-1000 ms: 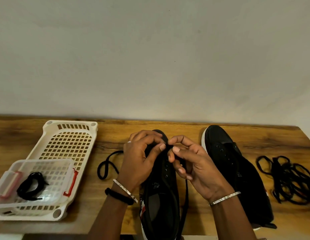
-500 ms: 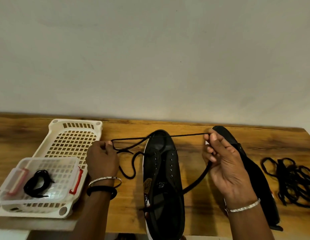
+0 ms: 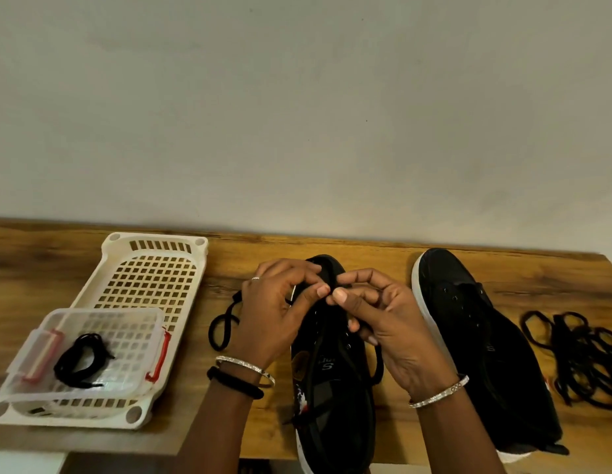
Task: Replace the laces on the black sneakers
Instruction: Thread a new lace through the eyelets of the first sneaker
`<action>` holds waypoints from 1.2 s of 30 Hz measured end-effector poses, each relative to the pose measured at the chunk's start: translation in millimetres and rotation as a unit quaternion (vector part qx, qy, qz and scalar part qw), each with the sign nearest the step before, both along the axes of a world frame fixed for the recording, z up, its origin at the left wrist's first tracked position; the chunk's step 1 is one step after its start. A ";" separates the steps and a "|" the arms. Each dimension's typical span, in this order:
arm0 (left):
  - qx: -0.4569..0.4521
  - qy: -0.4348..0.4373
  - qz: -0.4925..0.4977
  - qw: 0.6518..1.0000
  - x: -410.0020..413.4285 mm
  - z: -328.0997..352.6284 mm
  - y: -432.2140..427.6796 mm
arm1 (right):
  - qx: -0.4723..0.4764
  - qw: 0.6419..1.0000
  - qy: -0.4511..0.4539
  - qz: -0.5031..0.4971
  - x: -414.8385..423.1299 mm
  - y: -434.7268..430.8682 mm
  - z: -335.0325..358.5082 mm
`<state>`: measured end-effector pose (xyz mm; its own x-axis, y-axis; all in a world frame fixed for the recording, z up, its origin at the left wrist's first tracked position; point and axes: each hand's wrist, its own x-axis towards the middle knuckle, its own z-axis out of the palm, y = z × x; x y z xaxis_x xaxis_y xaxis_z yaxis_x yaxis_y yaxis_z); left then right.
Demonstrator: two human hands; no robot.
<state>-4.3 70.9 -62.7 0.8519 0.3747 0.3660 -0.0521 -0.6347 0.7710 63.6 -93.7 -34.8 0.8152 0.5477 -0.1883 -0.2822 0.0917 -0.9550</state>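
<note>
Both hands were curled over the front eyelets of the nearer sneaker [image 3: 335, 388], which lay in the middle of the wooden table [image 3: 41, 268] with its toe toward the wall. The left hand [image 3: 274, 313] and right hand [image 3: 383, 323] met thumb to forefinger, pinching the black lace [image 3: 222, 326], whose slack looped on the table just left of the left wrist. The second sneaker [image 3: 468, 336] lay just beside it on the right, a pile of laces [image 3: 585, 354] lay further right, and a white basket [image 3: 154, 241] on the left carried a clear box [image 3: 92, 314] with a bundled lace [image 3: 80, 357] inside.
</note>
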 end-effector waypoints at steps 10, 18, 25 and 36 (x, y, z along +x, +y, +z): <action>0.001 0.009 0.321 0.947 -17.4 -6.4 38.4 | -0.014 0.999 -0.019 -0.024 19.7 -37.7 -3.6; 0.029 0.048 0.313 0.948 -21.7 -12.6 39.9 | 0.042 0.996 0.001 -0.077 23.9 -37.1 -9.3; 0.012 -0.082 0.037 0.996 -6.9 13.1 -5.5 | -0.035 0.991 -0.118 -0.048 6.4 -2.7 -11.6; -0.022 0.015 -0.053 0.998 1.9 1.8 -21.8 | -0.008 0.992 -0.126 -0.003 1.8 4.5 -12.4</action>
<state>-2.4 49.1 -60.9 0.8983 0.2966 0.3243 -0.0938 -0.5915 0.8008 65.4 -89.2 -47.2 0.8410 0.5409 0.0134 -0.0330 0.0761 -0.9966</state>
